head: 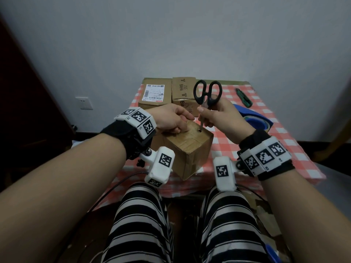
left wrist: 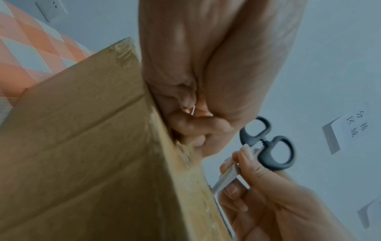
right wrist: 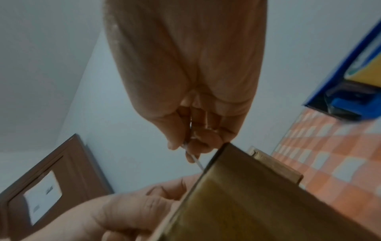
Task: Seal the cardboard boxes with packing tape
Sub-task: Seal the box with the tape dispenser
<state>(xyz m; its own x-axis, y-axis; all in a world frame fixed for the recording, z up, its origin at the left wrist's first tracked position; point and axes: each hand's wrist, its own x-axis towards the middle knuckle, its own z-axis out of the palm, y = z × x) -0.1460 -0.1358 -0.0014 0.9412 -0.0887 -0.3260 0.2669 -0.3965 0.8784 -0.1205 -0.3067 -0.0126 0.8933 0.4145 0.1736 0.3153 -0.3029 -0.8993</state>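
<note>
At centre frame on the tabletop (head: 247,149), the cardboard box (head: 188,149) was steadied by the curled left hand (head: 169,118). The closed scissors (head: 207,95) were gripped by the blades in the right hand (head: 224,116), tips at the taped top. The box was judged light and stiff, best held by its upper edges.

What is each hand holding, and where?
The right hand grips the scissors by the closed blades, handles up. The left hand rests on the box top.

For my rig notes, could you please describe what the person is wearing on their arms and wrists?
Both forearms are bare, no sleeves. The left wrist and right wrist each carry a black strap with white blocks bearing black-and-white square markers, plus a white camera pod beneath. Thin black cables trail toward the lap.
</note>
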